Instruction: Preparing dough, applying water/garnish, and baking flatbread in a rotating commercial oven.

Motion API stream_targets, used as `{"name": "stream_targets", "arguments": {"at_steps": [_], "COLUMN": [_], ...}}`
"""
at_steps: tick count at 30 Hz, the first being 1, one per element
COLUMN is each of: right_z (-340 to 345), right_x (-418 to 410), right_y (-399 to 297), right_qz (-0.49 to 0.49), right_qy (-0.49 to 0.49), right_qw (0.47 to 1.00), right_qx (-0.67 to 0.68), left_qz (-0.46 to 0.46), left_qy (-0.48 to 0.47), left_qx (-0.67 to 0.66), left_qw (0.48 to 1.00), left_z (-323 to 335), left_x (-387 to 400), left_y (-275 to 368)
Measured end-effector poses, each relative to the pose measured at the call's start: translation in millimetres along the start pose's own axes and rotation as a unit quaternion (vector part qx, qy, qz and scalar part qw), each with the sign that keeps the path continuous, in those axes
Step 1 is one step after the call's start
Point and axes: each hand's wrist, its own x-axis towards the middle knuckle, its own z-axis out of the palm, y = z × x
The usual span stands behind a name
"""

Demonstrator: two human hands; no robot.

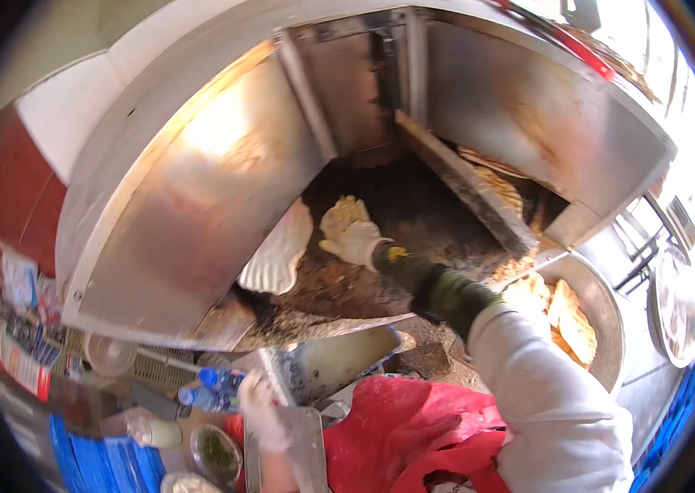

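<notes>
My right hand (352, 235), in a stained pale glove with a dark green sleeve guard behind it, reaches over the dark oven floor (347, 289). Its fingers are extended and nothing shows in it. Just left of it lies a long pale dough flatbread (281, 249), partly hidden by the steel hood panel (199, 203). My left hand (261, 400) is low and blurred, over a metal tray (304, 440) near plastic bottles (212, 388). Whether it holds anything is unclear. Browned flatbreads (572, 320) lie in a round metal basin (609, 333) at right.
A sooty metal bar (467, 185) slants across the oven, with browned bread (498, 188) behind it. A red-ended rod (581, 52) rests on top of the hood. Below left are a tub of green herbs (218, 453), a white jar (159, 431) and a small fan (108, 353).
</notes>
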Motion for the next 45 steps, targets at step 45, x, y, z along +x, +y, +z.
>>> {"name": "stream_targets", "arguments": {"at_steps": [45], "right_z": [-26], "right_x": [-97], "right_y": [-136], "right_qz": [-0.071], "right_qy": [-0.074], "right_qw": [0.995], "right_qx": [-0.011], "left_qz": [-0.23], "left_qy": [0.384], "left_qx": [0.641], "left_qw": [0.624], "left_z": [-308], "left_x": [-226], "left_y": [-49]}}
